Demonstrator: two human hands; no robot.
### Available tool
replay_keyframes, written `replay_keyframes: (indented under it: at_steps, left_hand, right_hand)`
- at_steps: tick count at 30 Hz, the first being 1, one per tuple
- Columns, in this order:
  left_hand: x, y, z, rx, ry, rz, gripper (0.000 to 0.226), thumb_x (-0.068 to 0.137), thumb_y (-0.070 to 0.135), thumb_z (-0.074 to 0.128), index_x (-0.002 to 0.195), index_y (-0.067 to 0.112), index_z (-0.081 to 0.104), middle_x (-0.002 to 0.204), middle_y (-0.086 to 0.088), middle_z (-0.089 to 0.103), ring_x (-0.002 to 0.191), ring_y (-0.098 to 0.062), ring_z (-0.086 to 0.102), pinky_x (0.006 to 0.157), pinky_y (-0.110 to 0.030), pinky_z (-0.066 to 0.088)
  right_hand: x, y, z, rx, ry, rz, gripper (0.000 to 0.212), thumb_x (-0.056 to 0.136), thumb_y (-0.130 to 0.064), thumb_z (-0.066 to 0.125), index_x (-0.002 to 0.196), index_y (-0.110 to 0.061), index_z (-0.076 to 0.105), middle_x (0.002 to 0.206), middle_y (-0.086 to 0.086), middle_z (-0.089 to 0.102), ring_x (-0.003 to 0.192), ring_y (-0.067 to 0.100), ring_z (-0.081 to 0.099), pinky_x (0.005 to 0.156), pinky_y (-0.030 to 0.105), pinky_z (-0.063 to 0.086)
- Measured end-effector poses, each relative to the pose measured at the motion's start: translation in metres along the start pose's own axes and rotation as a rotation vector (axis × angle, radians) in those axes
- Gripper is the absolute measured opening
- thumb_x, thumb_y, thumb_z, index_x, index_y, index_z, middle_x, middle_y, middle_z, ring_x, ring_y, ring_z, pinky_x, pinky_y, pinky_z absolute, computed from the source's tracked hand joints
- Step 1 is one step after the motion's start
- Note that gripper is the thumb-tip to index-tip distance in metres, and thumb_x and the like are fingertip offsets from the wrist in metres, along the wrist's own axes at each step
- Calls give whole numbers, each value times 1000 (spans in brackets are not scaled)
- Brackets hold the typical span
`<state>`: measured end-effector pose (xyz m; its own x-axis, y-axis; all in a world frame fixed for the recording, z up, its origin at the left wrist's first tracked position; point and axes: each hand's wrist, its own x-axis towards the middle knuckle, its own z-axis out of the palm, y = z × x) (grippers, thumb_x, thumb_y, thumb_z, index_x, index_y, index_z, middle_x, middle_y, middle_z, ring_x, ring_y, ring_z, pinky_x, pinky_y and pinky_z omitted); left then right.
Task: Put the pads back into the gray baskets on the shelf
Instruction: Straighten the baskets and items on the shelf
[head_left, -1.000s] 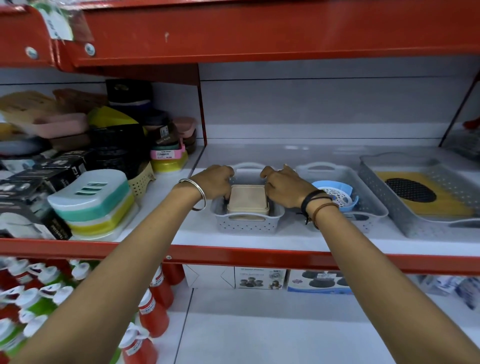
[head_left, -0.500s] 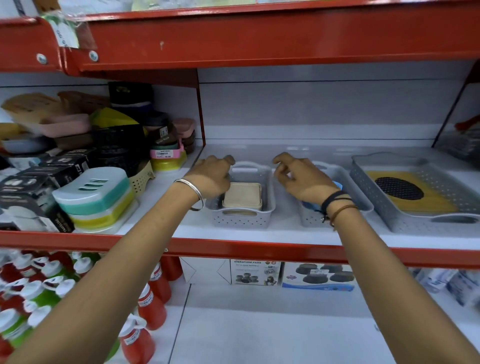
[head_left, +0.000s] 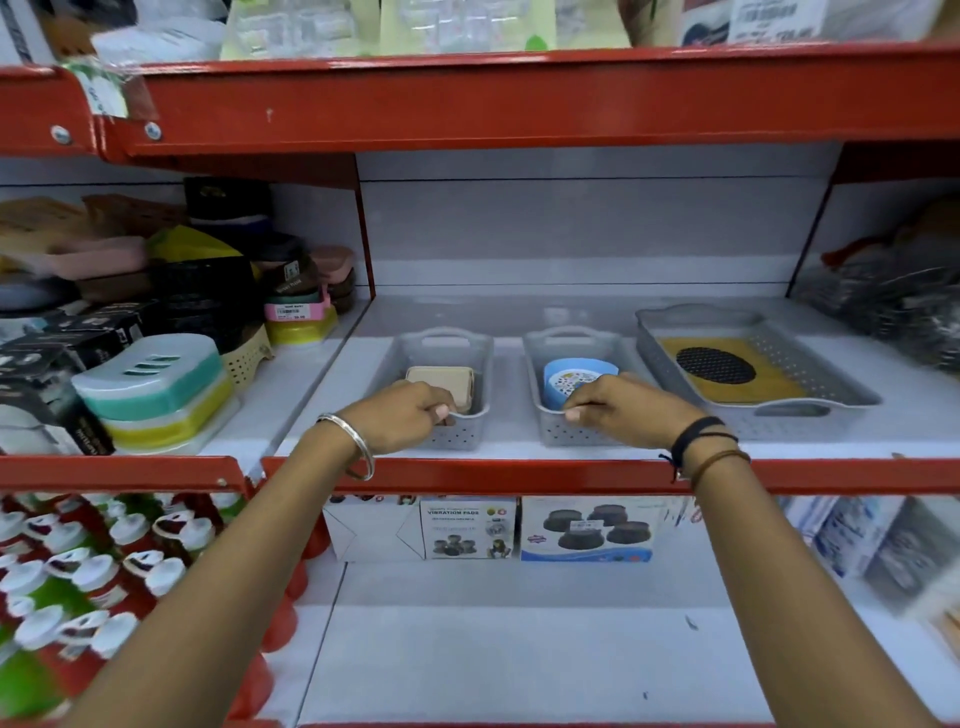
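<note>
Three gray baskets stand on the white shelf. The left small basket (head_left: 445, 345) holds a beige square pad (head_left: 441, 382). My left hand (head_left: 400, 418) grips that basket's near rim. The middle small basket (head_left: 571, 343) holds a blue round pad (head_left: 579, 376) with a white patterned top. My right hand (head_left: 628, 410) pinches its near rim. The wide basket (head_left: 831, 384) at the right holds a yellow pad (head_left: 769, 384) with a black mesh oval on it.
Red shelf rail (head_left: 519, 475) runs just under my wrists. Stacked soap dishes (head_left: 156, 389) and boxes fill the left bay behind a red divider (head_left: 366, 244). Dark wire items (head_left: 893, 301) lie at the far right. Boxes of vibration pads (head_left: 470, 527) stand on the lower shelf.
Both hands drew back from the far ends of the left basket to the near rims, the left on the left basket, the right on the middle one. The camera view pulled back.
</note>
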<state>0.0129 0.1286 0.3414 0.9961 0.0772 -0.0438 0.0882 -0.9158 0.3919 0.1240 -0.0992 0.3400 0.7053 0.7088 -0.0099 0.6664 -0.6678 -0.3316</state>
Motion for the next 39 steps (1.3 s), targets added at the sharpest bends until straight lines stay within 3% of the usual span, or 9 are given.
replay_keyframes:
  at_steps: [6, 12, 16, 19, 21, 24, 27, 31, 39]
  left_hand:
    - [-20, 9, 8, 21, 7, 56, 21, 97, 10, 37, 81, 10, 52, 70, 8, 46, 80, -19, 43, 71, -26, 31]
    - [-24, 11, 9, 42, 4, 44, 24, 98, 15, 36, 79, 11, 51, 68, 13, 45, 70, -9, 44, 61, -19, 33]
    - [-24, 26, 9, 1, 214, 127, 30, 97, 25, 39, 87, 5, 60, 73, 2, 59, 73, -17, 56, 64, -25, 41]
    - [-17, 67, 13, -74, 345, 253, 31, 97, 28, 40, 96, 8, 63, 84, -5, 66, 78, -22, 60, 68, -26, 45]
    - [-8, 104, 24, -31, 281, 297, 33, 97, 29, 39, 101, 6, 62, 96, -12, 68, 88, -28, 61, 79, -38, 49]
    - [9, 146, 49, 47, 158, 262, 36, 99, 26, 35, 102, -2, 58, 106, -20, 63, 97, -33, 58, 84, -36, 41]
    - [20, 165, 73, 121, 97, 122, 38, 100, 26, 31, 108, -4, 54, 114, -24, 60, 106, -36, 55, 79, -33, 36]
    - [25, 172, 90, 134, 144, -36, 39, 100, 24, 31, 120, -2, 51, 128, -26, 55, 118, -39, 52, 95, -39, 42]
    - [20, 173, 98, 88, 204, -99, 40, 99, 25, 29, 120, 0, 53, 127, -24, 57, 117, -38, 51, 100, -44, 40]
  right_hand:
    - [-26, 1, -1, 37, -16, -15, 24, 91, -33, 54, 105, -20, 70, 104, -2, 67, 100, 17, 56, 83, 25, 40]
    - [-31, 5, 8, 70, 32, -39, 23, 90, -36, 55, 100, -23, 71, 104, -4, 69, 103, 16, 57, 91, 30, 47]
    - [-39, 10, 5, 288, 256, -117, 26, 88, -31, 59, 108, -18, 69, 104, -11, 66, 93, 3, 60, 78, 2, 43]
    - [-46, 28, -2, 384, 436, -108, 26, 88, -30, 60, 109, -16, 68, 106, -2, 71, 99, 7, 62, 93, 22, 47]
    - [-51, 54, -7, 333, 525, -42, 30, 89, -31, 59, 113, -14, 65, 115, 4, 69, 109, 17, 60, 100, 34, 45]
    - [-52, 96, -17, 139, 609, 81, 31, 89, -29, 56, 114, -11, 63, 121, 13, 65, 113, 30, 58, 99, 42, 44]
    - [-57, 134, -26, -43, 492, 216, 33, 92, -34, 50, 110, -12, 65, 119, 16, 65, 110, 35, 59, 94, 41, 41]
    - [-67, 154, -30, -129, 275, 206, 49, 95, -48, 35, 83, -9, 62, 95, 17, 69, 96, 34, 62, 86, 40, 40]
    - [-94, 145, -31, -169, 257, 128, 47, 96, -45, 34, 83, -9, 61, 93, 14, 68, 94, 30, 62, 88, 40, 40]
